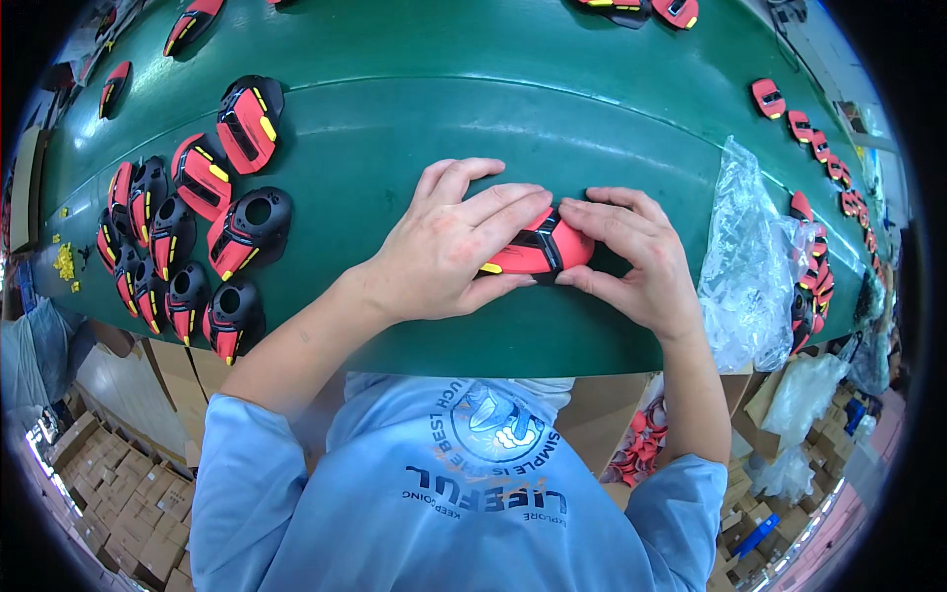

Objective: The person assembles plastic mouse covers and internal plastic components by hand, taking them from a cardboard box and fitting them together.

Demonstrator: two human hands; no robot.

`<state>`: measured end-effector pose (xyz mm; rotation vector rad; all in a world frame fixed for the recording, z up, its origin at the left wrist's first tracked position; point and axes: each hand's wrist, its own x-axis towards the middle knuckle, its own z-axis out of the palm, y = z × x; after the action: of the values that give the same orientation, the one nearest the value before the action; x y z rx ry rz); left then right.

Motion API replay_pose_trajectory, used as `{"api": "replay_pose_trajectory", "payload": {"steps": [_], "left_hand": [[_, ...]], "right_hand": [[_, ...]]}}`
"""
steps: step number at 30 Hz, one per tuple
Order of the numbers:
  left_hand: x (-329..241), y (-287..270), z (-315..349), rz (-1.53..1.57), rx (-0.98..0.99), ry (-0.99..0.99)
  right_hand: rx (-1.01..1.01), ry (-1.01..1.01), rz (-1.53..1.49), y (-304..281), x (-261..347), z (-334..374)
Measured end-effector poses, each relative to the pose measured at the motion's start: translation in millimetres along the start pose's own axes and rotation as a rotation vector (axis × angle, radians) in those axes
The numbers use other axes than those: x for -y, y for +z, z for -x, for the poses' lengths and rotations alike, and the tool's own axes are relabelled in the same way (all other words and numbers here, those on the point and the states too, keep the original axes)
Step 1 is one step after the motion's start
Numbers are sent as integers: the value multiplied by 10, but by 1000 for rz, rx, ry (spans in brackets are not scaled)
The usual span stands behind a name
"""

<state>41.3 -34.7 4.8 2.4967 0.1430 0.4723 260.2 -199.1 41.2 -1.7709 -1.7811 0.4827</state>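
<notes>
Between my two hands is a red plastic shell piece (pixel 520 260) with a black band and a yellow accent, lying low over the green table (pixel 414 128). My left hand (pixel 439 249) grips its left end, fingers over the top and thumb along the near edge. At the opposite end my right hand (pixel 636 252) pinches it between thumb and fingers. Parts of the piece are hidden under my fingers. To the left stand several red-and-black shells (pixel 249 232) with yellow strips, some showing a round hole in a black end.
A clear plastic bag (pixel 742 276) lies right of my right hand. Beyond it, red pieces (pixel 814 271) line the table's right side. Small yellow parts (pixel 65 261) sit at far left. Below the table edge are a box of red parts (pixel 641 444) and stacked cartons (pixel 133 508).
</notes>
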Motion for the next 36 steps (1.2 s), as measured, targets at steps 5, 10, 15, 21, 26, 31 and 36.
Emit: {"api": "replay_pose_trajectory", "payload": {"steps": [5,10,15,21,26,31,36], "left_hand": [[-69,-58,60,-21,-37,4],[-60,285,-168,36,-227,371],[18,524,-276,-8,-341,475],[4,536,-84,-77,-359,385],[-38,484,-197,-7,223,243],[78,736,-105,443,-29,195],[90,160,-158,153,7,228]], "right_hand": [[-65,-43,149,180,19,52],[-127,14,143,191,-197,284],[-250,337,-624,90,-746,594],[-242,13,-201,238,165,-338],[-124,-47,-75,465,286,-504],[-123,-13,-13,401,436,-529],[-179,-101,-223,458,407,-790]]}}
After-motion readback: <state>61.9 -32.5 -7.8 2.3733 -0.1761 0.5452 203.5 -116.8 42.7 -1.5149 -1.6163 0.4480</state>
